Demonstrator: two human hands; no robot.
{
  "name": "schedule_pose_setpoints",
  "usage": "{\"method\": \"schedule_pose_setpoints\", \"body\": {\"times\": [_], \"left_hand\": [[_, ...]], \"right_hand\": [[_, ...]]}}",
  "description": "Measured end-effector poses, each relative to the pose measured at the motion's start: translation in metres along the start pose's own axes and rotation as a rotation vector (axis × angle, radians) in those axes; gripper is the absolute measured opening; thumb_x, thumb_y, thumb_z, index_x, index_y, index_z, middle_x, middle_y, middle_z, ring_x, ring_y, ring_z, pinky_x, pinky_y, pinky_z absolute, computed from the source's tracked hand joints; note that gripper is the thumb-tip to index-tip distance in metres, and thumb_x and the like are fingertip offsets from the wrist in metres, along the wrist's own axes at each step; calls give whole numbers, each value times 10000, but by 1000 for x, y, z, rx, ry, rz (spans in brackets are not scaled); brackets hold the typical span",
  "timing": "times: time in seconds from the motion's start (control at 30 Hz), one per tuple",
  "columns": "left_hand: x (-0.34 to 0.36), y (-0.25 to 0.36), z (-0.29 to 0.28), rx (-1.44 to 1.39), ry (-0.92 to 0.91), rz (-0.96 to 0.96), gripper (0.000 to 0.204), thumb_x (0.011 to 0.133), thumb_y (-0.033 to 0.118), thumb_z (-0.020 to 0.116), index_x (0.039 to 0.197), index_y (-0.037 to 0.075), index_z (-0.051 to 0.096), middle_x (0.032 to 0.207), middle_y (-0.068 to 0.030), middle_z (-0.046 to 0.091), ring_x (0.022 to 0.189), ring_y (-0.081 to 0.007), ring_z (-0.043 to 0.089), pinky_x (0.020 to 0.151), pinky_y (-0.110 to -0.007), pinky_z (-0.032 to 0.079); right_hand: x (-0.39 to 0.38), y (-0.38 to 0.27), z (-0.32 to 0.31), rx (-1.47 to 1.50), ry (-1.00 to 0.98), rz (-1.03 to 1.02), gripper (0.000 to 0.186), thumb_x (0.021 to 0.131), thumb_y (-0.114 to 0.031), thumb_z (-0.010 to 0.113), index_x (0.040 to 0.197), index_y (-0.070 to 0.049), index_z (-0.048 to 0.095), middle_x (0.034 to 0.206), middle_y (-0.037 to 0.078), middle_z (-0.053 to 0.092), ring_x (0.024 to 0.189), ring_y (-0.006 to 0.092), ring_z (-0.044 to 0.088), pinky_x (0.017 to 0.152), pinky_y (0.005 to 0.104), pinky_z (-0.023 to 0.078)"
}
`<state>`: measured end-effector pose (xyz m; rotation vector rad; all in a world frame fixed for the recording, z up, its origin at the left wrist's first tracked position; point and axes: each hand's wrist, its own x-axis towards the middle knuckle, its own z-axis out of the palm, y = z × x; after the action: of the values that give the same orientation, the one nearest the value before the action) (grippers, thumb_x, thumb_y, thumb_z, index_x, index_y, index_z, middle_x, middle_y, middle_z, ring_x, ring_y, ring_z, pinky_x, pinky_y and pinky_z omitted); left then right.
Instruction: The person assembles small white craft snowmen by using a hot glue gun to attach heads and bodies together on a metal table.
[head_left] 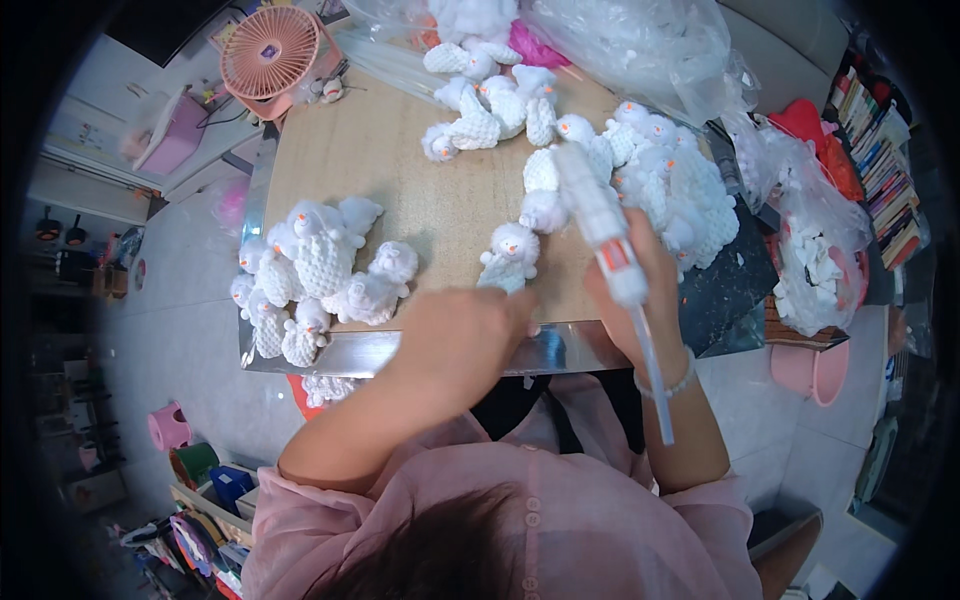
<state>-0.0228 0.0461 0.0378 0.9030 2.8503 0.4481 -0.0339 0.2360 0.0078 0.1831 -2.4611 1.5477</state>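
A white glue gun (607,232), its near end trailing a translucent glue stick (652,372), is in my right hand (645,290). Motion blurs the gun, and its nozzle end points away from me. My left hand (462,335) is closed at the table's near edge, its fingers at the bottom of a small white crocheted plush doll (508,262). That doll has a fluffy head and an orange nose, and faces up; my fingertips are partly hidden. Just beyond it lies another white plush doll (543,205).
Plush dolls are piled on the table (400,190) at left (325,250), at right (680,190) and toward the back (495,105). Clear plastic bags (640,50) cover the far edge. A pink fan (270,55) stands at the far left corner. A bag of white pieces (815,280) sits at right.
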Motion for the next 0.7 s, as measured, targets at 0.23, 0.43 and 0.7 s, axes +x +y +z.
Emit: {"method": "schedule_pose_setpoints", "body": {"times": [0.23,0.43,0.7], "left_hand": [[-8,-13,40,-67,185,-221,296,799,186,622,1075,82,593,710,-167,617,629,-339,609,570,-419,473],[-3,-26,36,-163,184,-298,277,825,176,605,1077,60,595,755,-192,626,656,-355,612,580,-420,477],[-3,-31,38,-75,460,-298,231,836,147,589,1044,46,593,742,-150,622,626,-324,611,536,-400,472]], "right_hand": [[48,24,32,-203,-91,-348,250,758,-52,587,980,19,495,941,223,574,1009,383,539,818,454,423],[35,5,28,-197,-32,-160,242,758,-52,600,975,-8,504,871,195,574,842,384,554,707,432,431],[30,4,23,-23,-159,-108,241,776,-73,606,986,0,515,884,191,592,814,375,580,684,391,452]]}}
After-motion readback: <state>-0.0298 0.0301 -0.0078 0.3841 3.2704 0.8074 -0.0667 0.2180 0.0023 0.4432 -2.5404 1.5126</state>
